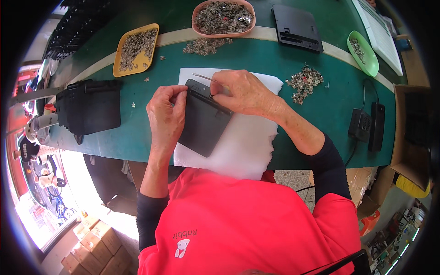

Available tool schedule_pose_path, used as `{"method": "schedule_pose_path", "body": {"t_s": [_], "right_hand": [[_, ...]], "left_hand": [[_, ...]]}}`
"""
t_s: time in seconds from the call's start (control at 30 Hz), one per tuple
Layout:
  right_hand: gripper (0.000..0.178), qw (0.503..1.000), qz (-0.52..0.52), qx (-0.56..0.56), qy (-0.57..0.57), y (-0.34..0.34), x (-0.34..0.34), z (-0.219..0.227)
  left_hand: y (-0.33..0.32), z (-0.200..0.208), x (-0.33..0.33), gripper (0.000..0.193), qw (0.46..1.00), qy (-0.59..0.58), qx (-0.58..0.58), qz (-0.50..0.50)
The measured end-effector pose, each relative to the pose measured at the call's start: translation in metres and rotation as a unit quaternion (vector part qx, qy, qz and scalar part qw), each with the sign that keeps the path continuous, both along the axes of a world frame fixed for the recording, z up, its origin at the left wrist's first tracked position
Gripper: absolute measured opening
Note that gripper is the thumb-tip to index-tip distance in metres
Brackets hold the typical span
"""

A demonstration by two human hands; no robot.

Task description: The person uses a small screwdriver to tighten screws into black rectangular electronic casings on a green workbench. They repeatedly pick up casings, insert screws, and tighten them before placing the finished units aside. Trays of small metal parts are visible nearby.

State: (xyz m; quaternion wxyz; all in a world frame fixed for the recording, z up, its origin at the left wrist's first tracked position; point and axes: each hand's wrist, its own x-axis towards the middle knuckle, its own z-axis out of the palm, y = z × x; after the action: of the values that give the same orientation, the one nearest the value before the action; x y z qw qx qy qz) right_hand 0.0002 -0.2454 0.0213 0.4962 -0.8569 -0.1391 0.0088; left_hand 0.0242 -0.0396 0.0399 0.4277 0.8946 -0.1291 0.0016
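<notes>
A black plastic panel (201, 123) with a slotted strip along its far end lies tilted on a white foam sheet (250, 149). My left hand (167, 110) is closed at the panel's far left corner, thumb and fingers pinching its edge. Over the slotted strip, my right hand (243, 91) grips a thin metal tool (205, 77). One end of this tool sticks out to the left above my fingers; its other end, low at the strip, is mostly hidden by my hand. Whether a small part sits at its tip, I cannot tell.
Small metal clips fill a pink tray (223, 34), a yellow tray (149, 57) and a green tray (372, 66). Loose clip piles (305, 83) lie on the green table. Another black panel (298, 28), stacked black parts (89, 107) and a black power adapter (360, 124) surround the foam.
</notes>
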Motion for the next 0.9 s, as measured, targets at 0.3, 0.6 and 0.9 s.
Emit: {"method": "schedule_pose_path", "body": {"t_s": [0.3,0.6,0.9], "right_hand": [[0.013,1.0,0.005,-0.004,0.008,-0.001,-0.001,-0.002],[0.01,1.0,-0.007,-0.004,-0.002,0.0,-0.001,-0.004],[0.015,0.999,-0.008,-0.012,0.048,0.005,-0.002,0.011]], "left_hand": [[-0.013,-0.006,-0.008,0.006,0.985,-0.144,0.091,0.005],[-0.022,-0.02,-0.011,0.005,0.978,-0.161,0.124,0.046],[-0.018,-0.025,-0.007,0.01,0.987,-0.126,0.048,0.086]]}}
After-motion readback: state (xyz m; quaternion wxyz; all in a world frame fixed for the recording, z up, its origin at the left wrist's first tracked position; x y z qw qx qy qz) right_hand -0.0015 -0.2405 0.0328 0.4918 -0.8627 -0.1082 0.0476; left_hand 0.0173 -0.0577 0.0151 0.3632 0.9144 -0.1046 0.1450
